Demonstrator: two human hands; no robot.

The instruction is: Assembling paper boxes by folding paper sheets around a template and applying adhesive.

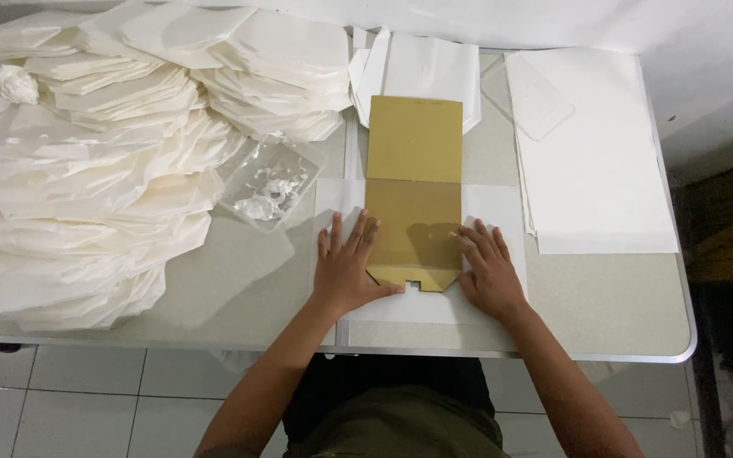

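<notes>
Here both hands press flat, left hand [346, 265] and right hand [487, 270], beside stiff gold card [413, 182].

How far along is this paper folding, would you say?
Well along, apparently: a big heap of folded white paper bags fills the table's left side. In hand: the left hand and right hand press a white sheet around a gold card template. Left, I'd guess: the stack of flat white sheets on the right.
</notes>
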